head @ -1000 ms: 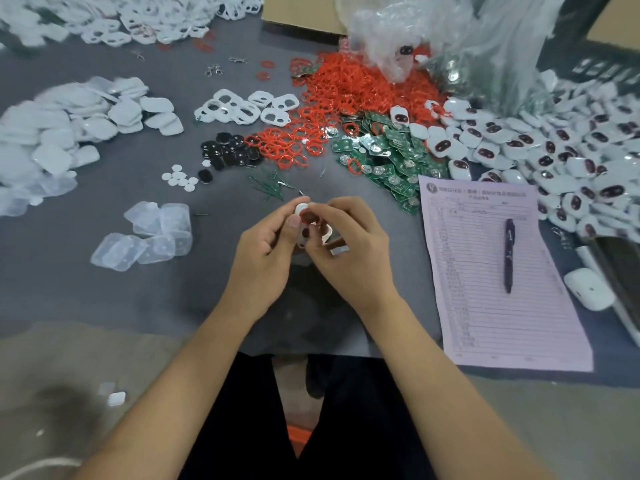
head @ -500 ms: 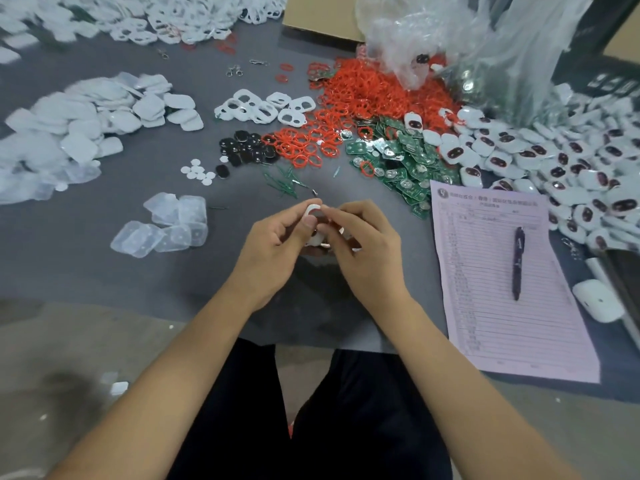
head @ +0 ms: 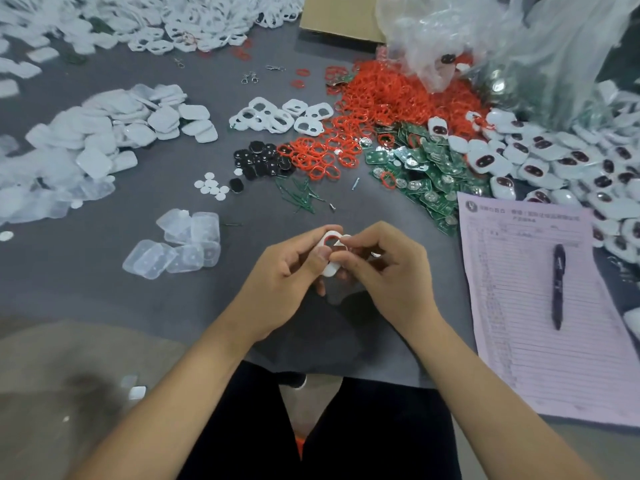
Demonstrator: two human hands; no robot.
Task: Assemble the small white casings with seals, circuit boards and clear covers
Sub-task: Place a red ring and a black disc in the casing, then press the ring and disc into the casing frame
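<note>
I see the casing [head: 330, 268], small and white, held above the near middle of the desk [head: 104, 282] between both hands. A red seal [head: 328, 239] shows as an arc inside its far opening. My left hand [head: 287, 271] has its grip closed on the casing, thumb on the face and fingers curled behind. My right hand [head: 388, 268] pinches the casing's far right edge, with its fingertips [head: 346, 240] right at the seal.

Left of the hands, near them, lies a small cluster of clear covers [head: 180, 247]. Farther off, beyond the hands, lie thin green wires [head: 301, 199], then white discs [head: 211, 187] and black pads [head: 263, 161] side by side. A loose pile of red seals [head: 381, 109] spreads at the far middle, with empty white casings [head: 277, 116] just to its left. Green boards [head: 422, 168] lie to the right of the seals, touching them. Finished casings [head: 571, 157] with dark windows heap up at the far right. A clear bag [head: 502, 46] slumps over the far edge of the red pile.

On the right, a pink form [head: 536, 341] lies flat with a dark pen [head: 557, 285] on it. At far left sits a large heap of white lids [head: 104, 133].
</note>
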